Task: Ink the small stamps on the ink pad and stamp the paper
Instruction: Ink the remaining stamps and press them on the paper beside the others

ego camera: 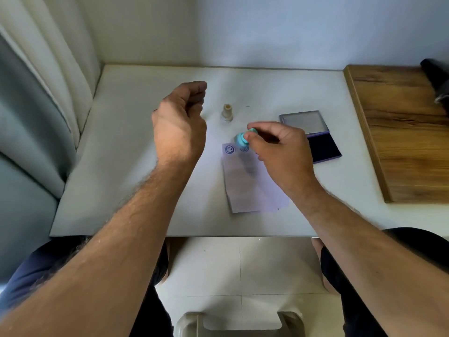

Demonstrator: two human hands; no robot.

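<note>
Right hand (279, 147) pinches a small turquoise round stamp (243, 138), tilted just above the top edge of a white paper slip (245, 186) bearing a blue smiley print (229, 149). Left hand (181, 122) hovers loosely curled, empty, beside a cream plastic stamp (227, 113); an open purple ink pad (315, 139) lies near.

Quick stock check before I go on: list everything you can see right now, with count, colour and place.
Table: one, white, fills the middle.
Paper: one, pale lilac, centre of table.
Smiley prints: two, blue, top edge of paper; the second is partly hidden.
Teal stamp: one, above the second print.
Beige stamp: one, standing behind the paper.
Ink pad: one, dark blue, lid open, right of paper.
Wooden board: one, brown, far right.
Dark object: one, top right, unclear.
Left hand: loosely curled, empty, raised.
Right hand: holding the teal stamp.
</note>
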